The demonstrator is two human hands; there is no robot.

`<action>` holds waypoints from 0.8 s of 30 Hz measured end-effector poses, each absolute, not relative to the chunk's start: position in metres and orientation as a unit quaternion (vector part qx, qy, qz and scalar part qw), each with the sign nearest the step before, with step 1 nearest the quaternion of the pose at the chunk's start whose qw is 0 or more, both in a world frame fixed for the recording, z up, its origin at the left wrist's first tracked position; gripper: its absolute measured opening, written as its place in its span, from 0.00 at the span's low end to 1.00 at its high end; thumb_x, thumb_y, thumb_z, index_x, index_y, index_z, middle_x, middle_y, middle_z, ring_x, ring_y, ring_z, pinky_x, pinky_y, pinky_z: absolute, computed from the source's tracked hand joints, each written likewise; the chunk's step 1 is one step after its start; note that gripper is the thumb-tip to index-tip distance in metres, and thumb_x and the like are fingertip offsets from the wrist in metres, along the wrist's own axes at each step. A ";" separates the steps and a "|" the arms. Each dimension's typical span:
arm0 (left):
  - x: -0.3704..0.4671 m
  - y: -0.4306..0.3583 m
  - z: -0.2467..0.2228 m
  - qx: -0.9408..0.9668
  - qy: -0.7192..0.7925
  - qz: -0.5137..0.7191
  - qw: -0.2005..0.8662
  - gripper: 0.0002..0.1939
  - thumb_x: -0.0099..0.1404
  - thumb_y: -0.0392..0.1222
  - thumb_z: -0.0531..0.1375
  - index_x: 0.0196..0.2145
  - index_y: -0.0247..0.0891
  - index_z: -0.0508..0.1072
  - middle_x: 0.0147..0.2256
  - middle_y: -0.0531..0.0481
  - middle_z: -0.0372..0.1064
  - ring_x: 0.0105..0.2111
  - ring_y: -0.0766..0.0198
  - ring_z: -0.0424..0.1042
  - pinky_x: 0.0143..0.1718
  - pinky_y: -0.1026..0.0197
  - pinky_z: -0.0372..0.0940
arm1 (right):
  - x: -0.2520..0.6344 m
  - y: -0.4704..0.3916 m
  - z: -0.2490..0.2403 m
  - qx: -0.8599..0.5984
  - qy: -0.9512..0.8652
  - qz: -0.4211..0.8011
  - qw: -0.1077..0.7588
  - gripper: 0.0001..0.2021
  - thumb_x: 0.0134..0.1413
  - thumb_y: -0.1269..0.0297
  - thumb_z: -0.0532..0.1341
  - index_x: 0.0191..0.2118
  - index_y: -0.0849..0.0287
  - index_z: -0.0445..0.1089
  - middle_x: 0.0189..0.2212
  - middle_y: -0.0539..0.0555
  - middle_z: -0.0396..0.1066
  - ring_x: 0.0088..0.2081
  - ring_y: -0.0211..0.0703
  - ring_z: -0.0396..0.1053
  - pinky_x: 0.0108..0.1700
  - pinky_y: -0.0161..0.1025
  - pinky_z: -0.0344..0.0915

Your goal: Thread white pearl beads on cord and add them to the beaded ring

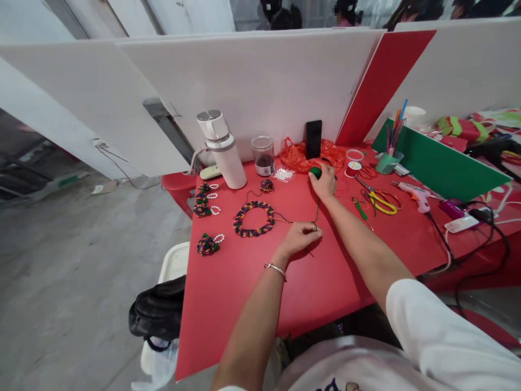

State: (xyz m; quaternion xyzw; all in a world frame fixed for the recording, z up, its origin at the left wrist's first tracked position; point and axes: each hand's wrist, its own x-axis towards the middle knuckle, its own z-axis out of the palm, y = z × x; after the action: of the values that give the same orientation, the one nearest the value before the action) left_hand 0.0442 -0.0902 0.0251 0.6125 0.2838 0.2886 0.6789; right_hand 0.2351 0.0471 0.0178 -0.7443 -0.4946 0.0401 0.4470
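In the head view, my right hand (324,182) is closed around a ball of green yarn (315,172) at the far side of the red surface (244,293), in front of a red plastic bag (295,156) and a phone (313,138). My left hand (303,237) is nearer to me, thumb and fingers pinched on the green strand (318,205) that comes off the ball.

The strand's long axis runs from the ball back towards my body, nearly straight and looking fairly taut. A short end hangs past my left fingertips; whether it is knotted there is too small to tell.

Left of my hand, a multicoloured ring (254,219) lies flat, roughly round, with no clear long axis. Its loose tail (284,219) points right, towards my left hand; whether I hold that too, I can't say for certain.

As for progress, I judge the ring's band to be worked all the way round, but its tail is untrimmed and the green strand is not yet cut from the ball. Four bundles with bead loops (208,244) at the left edge look made up. The yellow-handled scissors (382,202) lie unused to my right.
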 end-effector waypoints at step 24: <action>0.050 -0.079 -0.001 0.850 0.408 0.318 0.099 0.13 0.71 0.48 0.61 0.48 0.41 0.79 0.54 0.40 0.75 0.58 0.47 0.71 0.60 0.42 0.64 | 0.206 -0.006 -0.001 -0.651 -0.660 0.039 0.373 0.17 0.71 0.64 0.53 0.56 0.55 0.76 0.52 0.54 0.79 0.52 0.45 0.75 0.56 0.39 0.67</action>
State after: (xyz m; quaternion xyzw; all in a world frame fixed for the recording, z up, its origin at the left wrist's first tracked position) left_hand 0.0497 -0.0785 -0.0006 0.8502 0.4077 0.3181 0.0992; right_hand 0.2056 -0.0063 -0.0013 -0.6515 -0.6598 0.0387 0.3725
